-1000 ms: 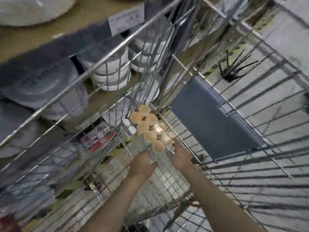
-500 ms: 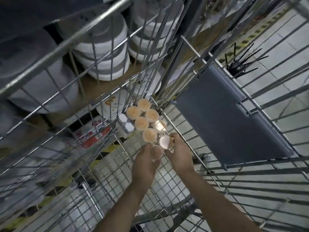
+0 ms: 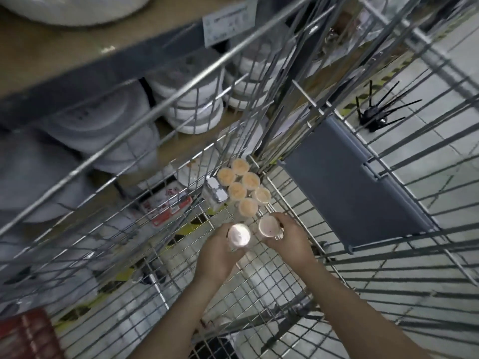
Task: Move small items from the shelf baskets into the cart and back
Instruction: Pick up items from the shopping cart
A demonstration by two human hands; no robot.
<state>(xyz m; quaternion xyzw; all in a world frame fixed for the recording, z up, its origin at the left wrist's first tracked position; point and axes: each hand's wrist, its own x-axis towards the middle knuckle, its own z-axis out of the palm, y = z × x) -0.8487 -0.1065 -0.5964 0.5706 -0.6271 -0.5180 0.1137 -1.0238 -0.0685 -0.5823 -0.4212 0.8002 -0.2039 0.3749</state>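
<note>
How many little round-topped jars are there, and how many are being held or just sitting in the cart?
Jars standing in the cart, orange tops: 6
Jars held, one in the left hand and one in the right hand: 2
Total: 8

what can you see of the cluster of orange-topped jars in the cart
The orange-topped jars are six small round containers with pale peach-orange tops, bodies seemingly clear but hard to tell. They stand upright in two tight rows, packed side by side, on the wire cart floor at its far corner. A small silvery packet sits against their left side. Neither hand touches them; each holds a separate similar jar just in front.
</note>
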